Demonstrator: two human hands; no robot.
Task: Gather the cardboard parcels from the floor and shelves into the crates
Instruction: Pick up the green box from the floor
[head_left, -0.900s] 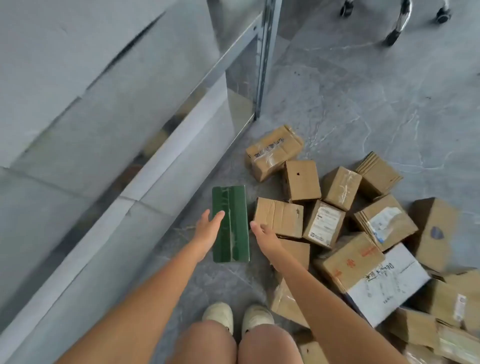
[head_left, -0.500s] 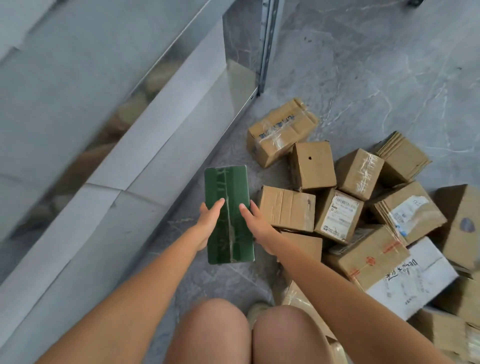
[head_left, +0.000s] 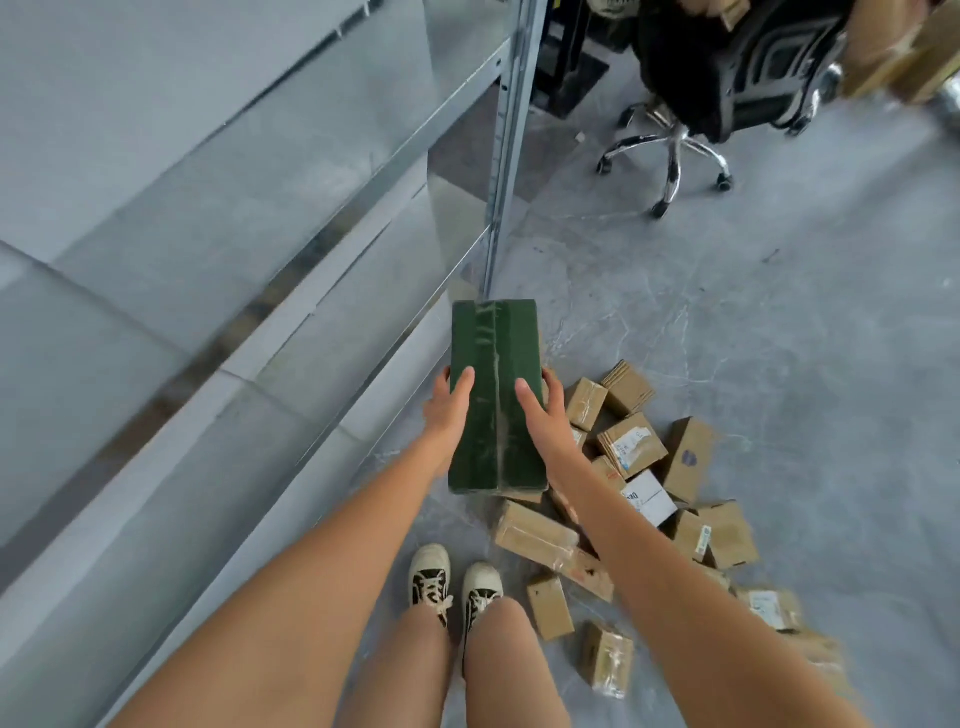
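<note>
While the grey metal shelving (head_left: 218, 218) fills the left side and a black office chair (head_left: 727, 78) stands far off at the top, brown cardboard parcels (head_left: 631, 447) lie heaped on the marbled floor (head_left: 805, 338) to the right. Above them, clear of the floor, a long green parcel (head_left: 496, 395) is held with its long axis pointing away from the person, taped seam uppermost. Left hand (head_left: 447, 415) and right hand (head_left: 543, 413) clamp its long sides, thumbs on top; the other fingers seem curled underneath, hidden.
</note>
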